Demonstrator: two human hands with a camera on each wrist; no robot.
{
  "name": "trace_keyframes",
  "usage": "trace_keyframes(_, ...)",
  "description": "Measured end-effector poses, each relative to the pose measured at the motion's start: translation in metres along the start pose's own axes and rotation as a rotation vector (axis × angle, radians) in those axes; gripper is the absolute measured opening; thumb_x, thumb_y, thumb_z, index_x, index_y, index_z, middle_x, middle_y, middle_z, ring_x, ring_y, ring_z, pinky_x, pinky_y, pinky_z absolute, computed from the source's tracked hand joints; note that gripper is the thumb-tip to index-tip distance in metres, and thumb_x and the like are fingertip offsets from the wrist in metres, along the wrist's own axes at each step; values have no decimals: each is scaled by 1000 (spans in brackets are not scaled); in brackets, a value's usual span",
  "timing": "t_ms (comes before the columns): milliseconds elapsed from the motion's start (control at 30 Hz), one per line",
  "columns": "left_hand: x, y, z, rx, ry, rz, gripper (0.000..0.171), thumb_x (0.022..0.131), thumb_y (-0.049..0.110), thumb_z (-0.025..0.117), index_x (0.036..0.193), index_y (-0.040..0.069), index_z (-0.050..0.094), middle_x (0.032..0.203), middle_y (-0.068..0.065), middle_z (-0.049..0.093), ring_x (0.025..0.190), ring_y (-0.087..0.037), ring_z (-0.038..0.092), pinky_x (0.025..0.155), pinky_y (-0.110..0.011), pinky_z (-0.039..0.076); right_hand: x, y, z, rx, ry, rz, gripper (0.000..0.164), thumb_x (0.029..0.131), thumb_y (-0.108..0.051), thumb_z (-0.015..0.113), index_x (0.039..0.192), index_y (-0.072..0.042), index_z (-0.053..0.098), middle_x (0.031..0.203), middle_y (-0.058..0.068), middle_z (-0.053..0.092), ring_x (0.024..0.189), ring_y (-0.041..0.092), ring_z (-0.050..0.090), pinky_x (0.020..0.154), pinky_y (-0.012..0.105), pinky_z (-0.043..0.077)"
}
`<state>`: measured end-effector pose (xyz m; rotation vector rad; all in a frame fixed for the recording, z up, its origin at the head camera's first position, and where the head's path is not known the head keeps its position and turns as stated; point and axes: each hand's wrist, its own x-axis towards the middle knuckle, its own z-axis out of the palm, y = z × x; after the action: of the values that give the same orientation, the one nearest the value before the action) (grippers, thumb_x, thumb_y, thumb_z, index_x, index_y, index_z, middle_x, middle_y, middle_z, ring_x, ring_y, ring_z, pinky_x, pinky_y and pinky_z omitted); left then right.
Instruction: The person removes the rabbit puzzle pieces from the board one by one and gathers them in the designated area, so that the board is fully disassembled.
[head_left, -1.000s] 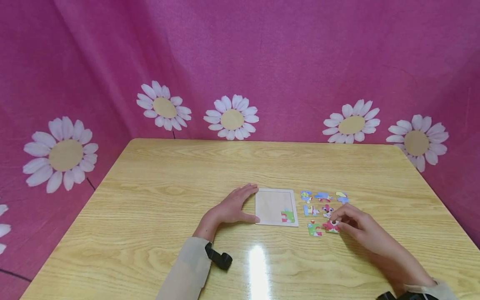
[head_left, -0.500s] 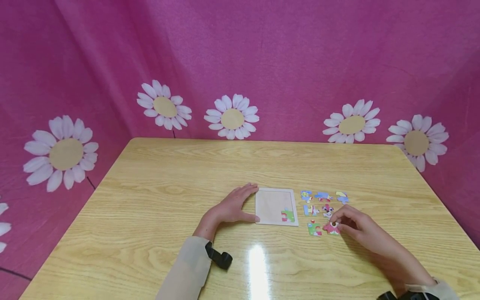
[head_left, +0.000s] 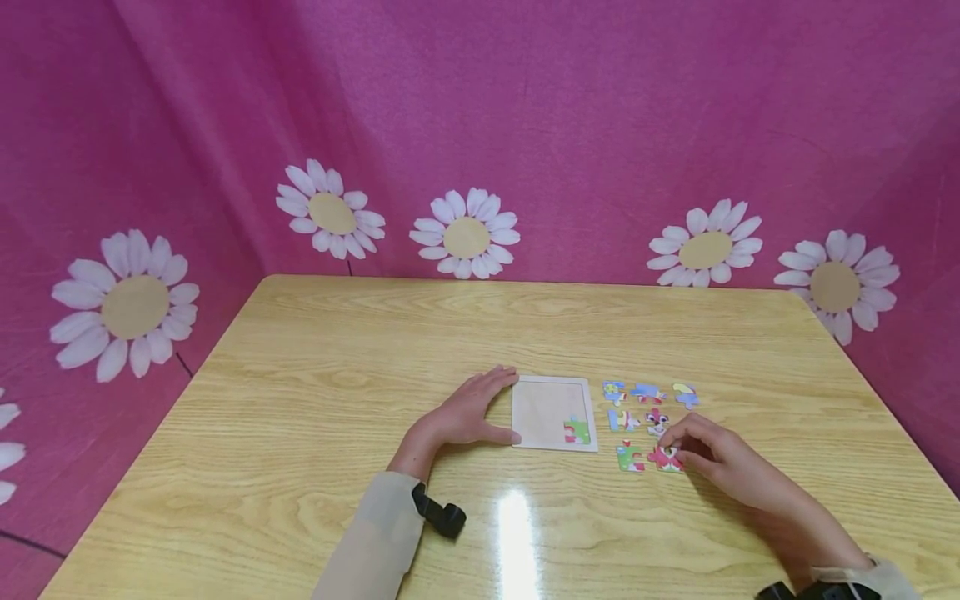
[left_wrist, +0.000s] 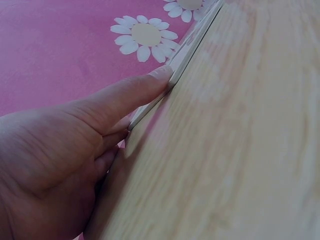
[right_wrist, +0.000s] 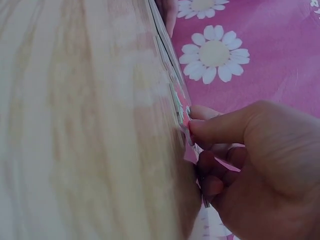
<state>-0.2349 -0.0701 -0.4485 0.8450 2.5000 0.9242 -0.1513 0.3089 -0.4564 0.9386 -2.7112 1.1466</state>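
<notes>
A shallow pale wooden puzzle tray [head_left: 536, 417] lies on the table, and a green and red puzzle piece [head_left: 577, 432] sits in its lower right corner. My left hand [head_left: 467, 415] rests at the tray's left side, fingers at the far corner and thumb at the near one. In the left wrist view, the straight thumb [left_wrist: 135, 92] touches the tray's edge. To the right, my right hand [head_left: 716, 450] pinches a red puzzle piece [head_left: 663, 457] in the row nearest me. The right wrist view shows that red piece [right_wrist: 184, 112] between thumb and finger, close to the tabletop.
Several other loose puzzle pieces lie in rows right of the tray, among them a blue and red piece [head_left: 648, 392], an animal-face piece [head_left: 656, 422] and a green piece [head_left: 630, 457]. A pink curtain [head_left: 570, 125] with daisies hangs behind the wooden table [head_left: 375, 333].
The red puzzle piece has shifted slightly toward me and settled lower beside the green piece, the right hand's fingers still on it. The left hand stays at the tray.
</notes>
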Motion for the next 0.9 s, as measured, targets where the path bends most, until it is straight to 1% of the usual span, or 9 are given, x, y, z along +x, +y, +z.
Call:
trace_keyframes(100, 0, 0, 0, 4, 3, 4, 90, 82, 37, 78, 154, 11, 30, 164, -5, 23, 155, -23, 12, 128, -44, 10, 1, -1, -1, 15, 15, 3, 30, 86, 15, 61, 103, -9, 62, 97, 2, 63, 86, -4, 56, 68, 12, 48)
trace_keyframes(167, 0, -1, 0, 4, 4, 6, 90, 82, 37, 78, 154, 10, 31, 164, -5, 24, 155, -24, 12, 128, -45, 11, 3, -2, -2, 30, 25, -2, 28, 87, 13, 62, 103, -9, 61, 96, 2, 63, 83, -2, 57, 65, 13, 48)
trace_keyframes(267, 0, -1, -1, 7, 8, 5, 90, 81, 37, 78, 154, 11, 31, 164, -5, 24, 155, -24, 12, 128, -45, 11, 8, -5, -2, 40, 38, -13, 25, 87, 9, 64, 103, -10, 61, 91, 1, 60, 73, 2, 52, 57, 17, 44)
trace_keyframes(333, 0, -1, -1, 10, 8, 2, 90, 82, 37, 78, 154, 11, 30, 164, -4, 24, 155, -23, 12, 128, -44, 11, 12, -7, -1, 38, 38, -16, 23, 88, 6, 65, 103, -11, 61, 88, 0, 58, 70, 4, 49, 55, 18, 41)
trace_keyframes(400, 0, -2, -1, 10, 9, 3, 90, 82, 37, 78, 154, 12, 30, 164, -4, 24, 155, -23, 13, 128, -44, 11, 17, -9, 1, 36, 34, -19, 23, 87, 5, 66, 103, -11, 62, 87, 0, 57, 69, 4, 47, 55, 18, 41)
trace_keyframes(533, 0, -2, -1, 10, 5, 1, 90, 82, 38, 77, 154, 12, 30, 164, -4, 23, 155, -23, 12, 128, -44, 11, 30, -14, 9, 52, 13, -43, 24, 85, 4, 68, 104, -10, 62, 92, 2, 59, 73, 3, 48, 57, 17, 42)
trace_keyframes(633, 0, -2, -1, 7, 3, -1, 90, 82, 38, 77, 154, 12, 30, 164, -4, 23, 155, -22, 12, 128, -44, 10, 40, -18, 16, 79, -17, -51, 23, 86, 2, 69, 104, -9, 62, 94, 3, 60, 69, 4, 50, 56, 18, 44)
trace_keyframes(733, 0, -1, -1, -1, 3, 0, 90, 82, 37, 77, 154, 12, 31, 164, -4, 24, 155, -23, 12, 128, -44, 10, 50, -23, 21, 97, -55, -13, 20, 88, -4, 69, 105, -9, 62, 92, 2, 59, 64, 3, 49, 52, 19, 45)
trace_keyframes(900, 1, -1, 0, 0, 0, -8, 90, 82, 38, 77, 154, 13, 30, 164, -3, 23, 155, -22, 12, 128, -43, 10, 66, -27, 30, 61, -92, 37, 20, 88, -11, 71, 106, -11, 63, 93, 1, 60, 75, 2, 48, 60, 18, 45)
